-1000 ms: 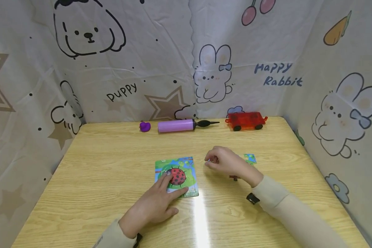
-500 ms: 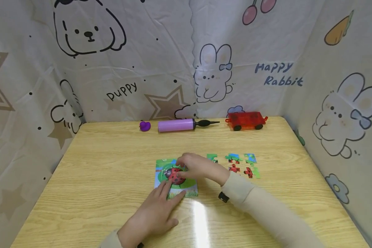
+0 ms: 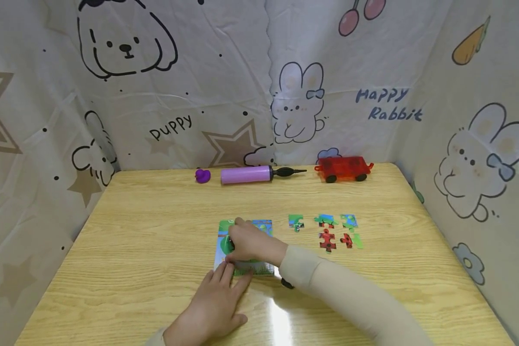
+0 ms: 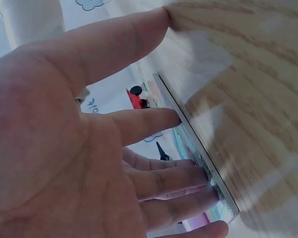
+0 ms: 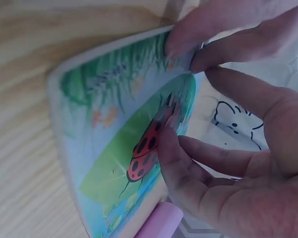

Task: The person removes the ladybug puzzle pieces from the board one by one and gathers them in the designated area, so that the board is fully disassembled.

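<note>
A square puzzle board (image 3: 265,269) with a red ladybug picture lies on the table. My left hand (image 3: 214,302) rests at its near left edge, fingers straight and fingertips on the board; the thumb is spread onto the table. My right hand (image 3: 251,240) reaches over the board and covers most of the ladybug (image 5: 148,144). In the right wrist view, its index fingertip touches the picture near the ladybug's head, while its thumb lies near my left fingers at the board's edge. Between that thumb and index finger there is a gap, with nothing visible in it.
Several loose jigsaw pieces (image 3: 327,240) lie right of the board. Along the table's (image 3: 147,230) back edge stand a purple duck toy (image 3: 203,176), a purple hand pump (image 3: 246,175) and a red toy car base (image 3: 345,169). A printed curtain (image 3: 229,72) surrounds the back and sides.
My right hand has moved left from beside the loose pieces onto the board's left part, uncovering the pieces. My left hand has stayed nearly in place, with its fingers slightly drawn back.
</note>
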`<state>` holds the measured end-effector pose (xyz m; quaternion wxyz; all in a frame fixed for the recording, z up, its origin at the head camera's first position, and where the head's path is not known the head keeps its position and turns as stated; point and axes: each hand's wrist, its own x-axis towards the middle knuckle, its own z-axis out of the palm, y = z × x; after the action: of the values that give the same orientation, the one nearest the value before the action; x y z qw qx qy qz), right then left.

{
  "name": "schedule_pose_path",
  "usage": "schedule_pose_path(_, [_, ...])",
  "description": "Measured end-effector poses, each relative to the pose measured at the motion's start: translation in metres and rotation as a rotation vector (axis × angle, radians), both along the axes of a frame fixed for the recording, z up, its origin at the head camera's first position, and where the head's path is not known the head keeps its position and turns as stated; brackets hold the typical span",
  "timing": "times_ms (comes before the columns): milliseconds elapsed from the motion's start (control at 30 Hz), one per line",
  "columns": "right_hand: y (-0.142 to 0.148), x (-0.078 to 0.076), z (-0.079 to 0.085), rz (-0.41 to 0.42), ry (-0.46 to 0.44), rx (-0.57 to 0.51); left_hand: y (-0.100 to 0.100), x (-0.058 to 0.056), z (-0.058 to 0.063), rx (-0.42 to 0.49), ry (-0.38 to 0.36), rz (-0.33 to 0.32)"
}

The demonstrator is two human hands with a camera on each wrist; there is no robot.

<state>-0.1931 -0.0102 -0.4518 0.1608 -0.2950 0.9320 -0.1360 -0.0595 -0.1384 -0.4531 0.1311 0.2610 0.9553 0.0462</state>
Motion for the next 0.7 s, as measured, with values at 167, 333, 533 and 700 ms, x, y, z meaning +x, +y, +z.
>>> schedule_pose_path(167, [-0.008, -0.004, 0.001, -0.049, -0.033, 0.037, 0.001, -0.003, 0.003, -0.028, -0.025, 0.018])
schedule_pose_path(333, [-0.013, -0.008, 0.003, -0.061, -0.083, 0.064, 0.0, -0.005, 0.006, -0.036, -0.017, 0.028])
schedule_pose_path(533, [-0.007, -0.006, 0.0, -0.051, -0.069, 0.002, -0.001, -0.005, 0.007, -0.031, 0.0, 0.023])
schedule_pose_path(700, [0.003, 0.0, -0.006, -0.001, 0.007, -0.112, 0.0, -0.006, 0.006, -0.046, 0.009, 0.019])
